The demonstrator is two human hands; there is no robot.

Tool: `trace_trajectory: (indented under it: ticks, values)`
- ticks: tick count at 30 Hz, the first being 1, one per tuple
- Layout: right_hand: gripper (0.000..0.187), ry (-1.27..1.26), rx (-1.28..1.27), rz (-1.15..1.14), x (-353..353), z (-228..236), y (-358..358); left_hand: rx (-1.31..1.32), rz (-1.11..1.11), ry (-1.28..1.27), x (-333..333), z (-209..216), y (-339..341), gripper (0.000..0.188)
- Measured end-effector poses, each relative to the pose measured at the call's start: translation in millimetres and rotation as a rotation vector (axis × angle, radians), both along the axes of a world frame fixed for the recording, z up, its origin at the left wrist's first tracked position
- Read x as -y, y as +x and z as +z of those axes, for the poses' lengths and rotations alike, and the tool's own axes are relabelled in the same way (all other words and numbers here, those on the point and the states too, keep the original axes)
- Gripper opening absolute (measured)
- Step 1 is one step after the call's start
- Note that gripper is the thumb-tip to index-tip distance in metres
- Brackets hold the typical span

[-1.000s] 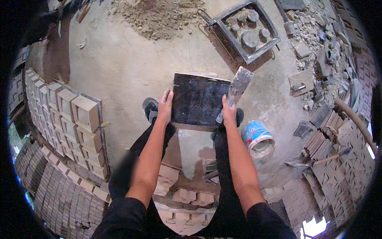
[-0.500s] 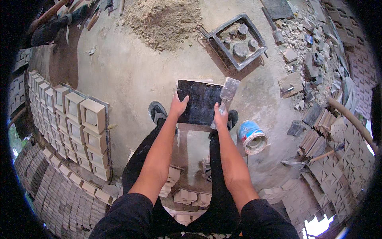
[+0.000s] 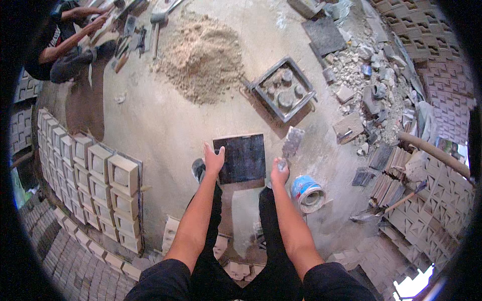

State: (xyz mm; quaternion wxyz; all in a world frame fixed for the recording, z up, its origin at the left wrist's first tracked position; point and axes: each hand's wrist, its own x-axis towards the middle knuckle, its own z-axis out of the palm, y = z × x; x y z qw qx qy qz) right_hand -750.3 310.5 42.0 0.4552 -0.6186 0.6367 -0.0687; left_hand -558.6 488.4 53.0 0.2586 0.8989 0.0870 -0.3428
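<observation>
A square black board (image 3: 243, 163) lies between my feet. My left hand (image 3: 214, 159) is at the board's left edge, thumb and fingers apart, with the thumb overlapping the edge. Off the board's right side, my right hand (image 3: 280, 172) is closed round the handle of a trowel. The trowel's flat, mortar-smeared blade (image 3: 292, 141) points away from me. Just right of that hand stands a blue and white bucket (image 3: 303, 187) with a grey-coated inside.
Ahead are a sand heap (image 3: 206, 60) and a metal frame mould (image 3: 300, 109) holding round pieces. Hollow pale blocks (image 3: 123, 173) stand in rows at left. Rubble (image 3: 369, 65) and a pickaxe (image 3: 401, 199) lie at right. Another person (image 3: 65, 50) works far left, near a mallet (image 3: 156, 30).
My right hand has come away from the black board with the trowel and moved clear to its right. My left hand's fingers have spread at the board's edge. The view has shifted.
</observation>
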Motion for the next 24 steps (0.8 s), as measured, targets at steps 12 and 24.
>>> trace_trajectory:
  ticks: [12, 24]
  values:
    - [0.062, 0.034, 0.019, -0.358, 152, -52, 55, 0.25, -0.386, -0.127, 154, -8, 139, 0.06]
    - [0.058, -0.016, 0.313, -0.036, 405, -167, 138, -0.236, 0.41, -0.457, 227, -153, 88, 0.097]
